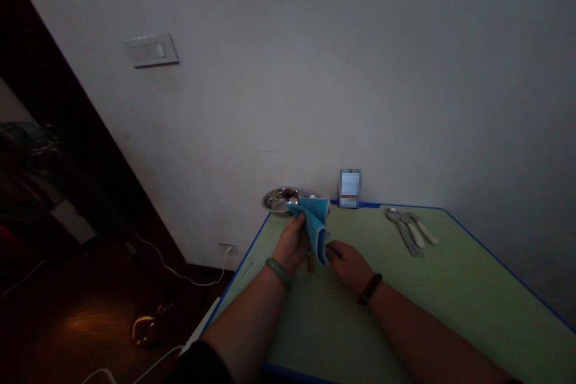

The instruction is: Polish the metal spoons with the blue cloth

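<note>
My left hand [292, 245] is shut on a blue terry cloth [314, 219], which hangs in folds above the green table. My right hand [348, 267] sits just right of the cloth's lower end, and the cloth hides its fingertips. Below the cloth, between my hands, a small brown object [309, 263] shows, partly hidden; I cannot tell what it is. A green bangle [278, 272] circles my left wrist, and a dark band [370, 288] circles my right.
A steel dish [276, 201] holding something dark stands at the table's far left corner. Several pieces of white-handled steel cutlery [409, 231] lie far right. A blurred upright card [350, 188] stands at the wall. White cables [180, 278] trail across the dark floor left of the blue-edged table [360, 336].
</note>
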The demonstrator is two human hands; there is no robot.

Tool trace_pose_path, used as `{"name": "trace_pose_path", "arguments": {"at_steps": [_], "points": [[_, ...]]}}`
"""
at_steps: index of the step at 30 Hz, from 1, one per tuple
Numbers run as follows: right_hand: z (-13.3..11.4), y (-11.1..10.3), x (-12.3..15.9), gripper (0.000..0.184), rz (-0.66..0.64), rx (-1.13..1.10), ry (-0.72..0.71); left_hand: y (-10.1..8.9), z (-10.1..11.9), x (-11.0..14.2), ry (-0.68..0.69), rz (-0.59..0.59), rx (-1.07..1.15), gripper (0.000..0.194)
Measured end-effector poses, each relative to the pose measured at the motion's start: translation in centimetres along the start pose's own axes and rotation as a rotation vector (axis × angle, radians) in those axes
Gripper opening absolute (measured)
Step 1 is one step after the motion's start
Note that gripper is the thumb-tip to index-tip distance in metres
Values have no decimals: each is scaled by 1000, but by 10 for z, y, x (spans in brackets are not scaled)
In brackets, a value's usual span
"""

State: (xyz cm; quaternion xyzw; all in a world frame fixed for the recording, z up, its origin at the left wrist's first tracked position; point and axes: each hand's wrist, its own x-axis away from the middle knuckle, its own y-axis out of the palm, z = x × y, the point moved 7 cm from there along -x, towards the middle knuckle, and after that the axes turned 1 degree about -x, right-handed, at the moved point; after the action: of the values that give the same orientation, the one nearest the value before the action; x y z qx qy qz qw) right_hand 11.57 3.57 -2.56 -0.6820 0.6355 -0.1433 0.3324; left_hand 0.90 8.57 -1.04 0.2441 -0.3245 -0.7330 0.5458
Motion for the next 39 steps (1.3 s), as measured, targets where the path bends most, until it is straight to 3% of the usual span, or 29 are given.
{"name": "trace_pose_path", "arguments": {"at_steps": [10, 22, 33, 39], "points": [[7, -13, -1, 21, 170, -89, 51, -2, 4, -3, 31, -2, 16, 7], [4, -15, 1, 20, 187, -65, -9, 4, -11, 0, -58, -88, -55, 13], [12, -21, 1, 14, 260, -104, 27, 2, -14, 0, -50, -44, -119, 14], [7, -37, 5, 18, 462, -117, -91, 5, -8, 2, -44, -48, -194, 18]]}}
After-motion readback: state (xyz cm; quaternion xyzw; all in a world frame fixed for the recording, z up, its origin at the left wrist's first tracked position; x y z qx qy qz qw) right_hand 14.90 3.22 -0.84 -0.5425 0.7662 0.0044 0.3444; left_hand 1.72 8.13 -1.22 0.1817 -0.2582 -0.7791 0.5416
